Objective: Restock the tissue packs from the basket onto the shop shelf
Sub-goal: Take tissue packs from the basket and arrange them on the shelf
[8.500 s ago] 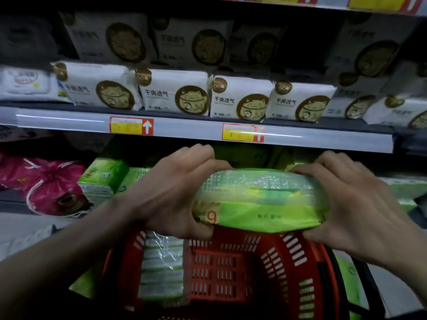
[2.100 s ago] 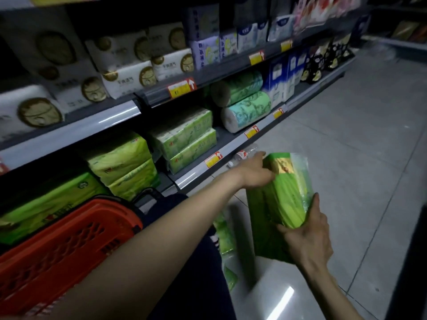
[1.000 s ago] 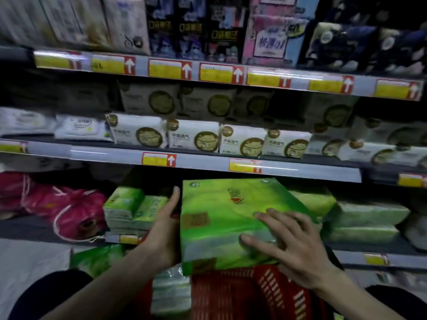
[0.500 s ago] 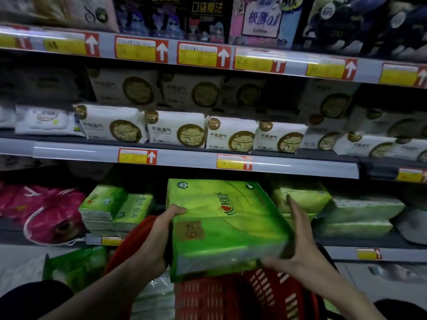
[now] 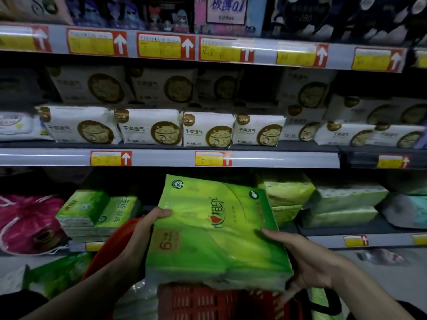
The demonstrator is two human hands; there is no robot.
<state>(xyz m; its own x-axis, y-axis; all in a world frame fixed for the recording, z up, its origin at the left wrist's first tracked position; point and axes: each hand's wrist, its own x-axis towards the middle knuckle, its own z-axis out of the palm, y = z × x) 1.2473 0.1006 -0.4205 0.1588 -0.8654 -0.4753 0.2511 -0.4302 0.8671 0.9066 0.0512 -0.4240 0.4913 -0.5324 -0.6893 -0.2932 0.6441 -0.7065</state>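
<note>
green tissue pack (image 5: 215, 234) between left hand (image 5: 138, 243), right hand (image 5: 309, 264) — seemingly gap (image 5: 147, 188) behind

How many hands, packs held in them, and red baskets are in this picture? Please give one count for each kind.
Hands: 2, the left hand and the right hand
Pack, green, held by both hands: 1
Basket, red: 1
Total: 4

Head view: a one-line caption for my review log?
Left hand and right hand hold a green tissue pack above a red basket before the lower shelf.
</note>
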